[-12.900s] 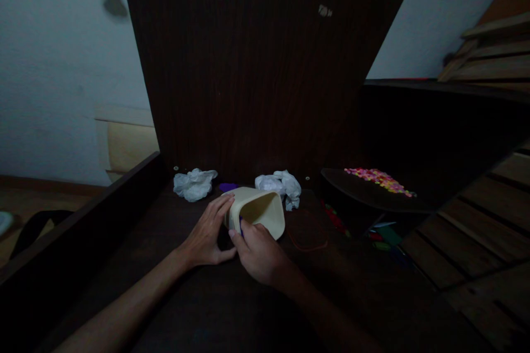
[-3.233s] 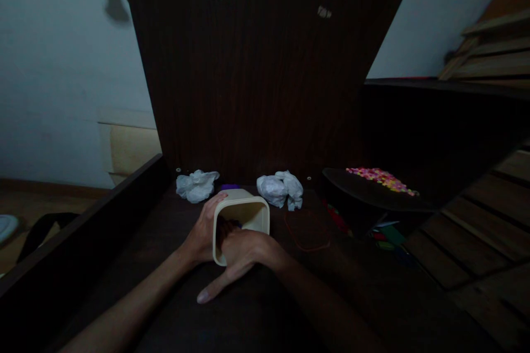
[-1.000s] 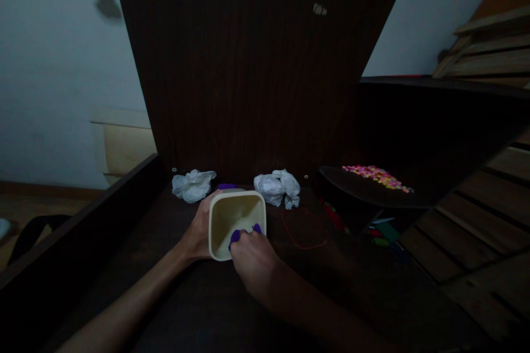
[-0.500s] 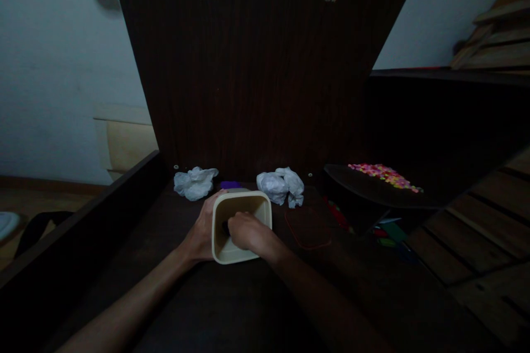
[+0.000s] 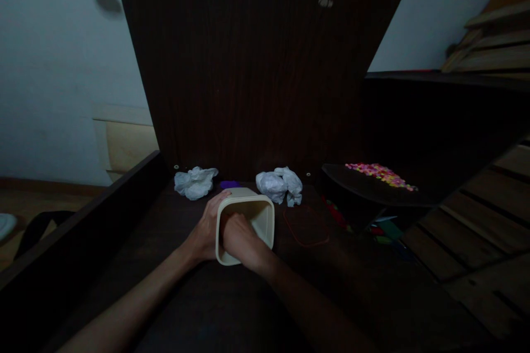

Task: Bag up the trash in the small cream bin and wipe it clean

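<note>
A cream plastic bin [image 5: 268, 226] is tipped so that its rounded-square mouth faces me. My left hand [image 5: 207, 229] grips the bin from outside, along its left wall, fingers reaching toward the top. Deep in the bin, against its left inner side, is my right hand [image 5: 240, 238]. Its fingers seem curled closed; the fingertips and whatever they hold are hidden by the hand and the bin wall. Behind the bin lie a crumpled white plastic bag [image 5: 195, 182] on the left and more crumpled white bags [image 5: 280, 185] on the right.
Something purple [image 5: 229, 184] lies behind the bin. A thin red loop [image 5: 306, 244] rests on the dark surface [image 5: 194, 303] to the right. Farther right, a dark shelf [image 5: 337, 174] bears many small colourful pieces [image 5: 381, 174]. A raised dark side board [image 5: 83, 215] runs along the left.
My right hand has gone deeper into the bin, so its fingers no longer show. The bin has tilted and shifted slightly right, showing more of its upper outside. My left hand still grips it.
</note>
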`<state>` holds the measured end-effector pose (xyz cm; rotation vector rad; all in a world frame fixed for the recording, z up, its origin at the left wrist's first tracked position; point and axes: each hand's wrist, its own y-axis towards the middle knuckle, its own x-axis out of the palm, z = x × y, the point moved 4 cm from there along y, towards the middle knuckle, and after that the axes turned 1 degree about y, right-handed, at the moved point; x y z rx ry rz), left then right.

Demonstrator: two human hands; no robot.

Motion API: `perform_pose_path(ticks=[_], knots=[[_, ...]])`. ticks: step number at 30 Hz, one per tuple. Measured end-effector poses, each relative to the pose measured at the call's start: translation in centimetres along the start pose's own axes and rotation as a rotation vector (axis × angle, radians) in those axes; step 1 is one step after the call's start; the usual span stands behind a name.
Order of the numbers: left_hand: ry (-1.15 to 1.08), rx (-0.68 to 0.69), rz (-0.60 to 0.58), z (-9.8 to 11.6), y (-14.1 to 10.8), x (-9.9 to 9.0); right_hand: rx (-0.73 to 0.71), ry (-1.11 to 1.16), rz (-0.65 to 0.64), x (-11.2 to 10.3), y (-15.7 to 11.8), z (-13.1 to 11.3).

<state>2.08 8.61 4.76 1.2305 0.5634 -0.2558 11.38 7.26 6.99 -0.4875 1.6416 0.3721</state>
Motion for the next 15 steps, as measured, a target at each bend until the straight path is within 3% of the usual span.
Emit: perform_pose_path(ticks=[5, 9, 15], knots=[[-0.001, 0.000, 0.010, -0.5, -0.2, -0.2, -0.009, 0.072, -0.103, -1.8, -1.8, 0.5], [0.010, 0.026, 0.005, -0.9, -0.3, -0.3, -0.073, 0.099, -0.172, -3.6, -4.7, -0.6], [0.023, -0.023, 0.008, -1.0, -0.1, -0.4, -0.001, -0.077, -0.271, -5.0, -7.5, -2.0]])
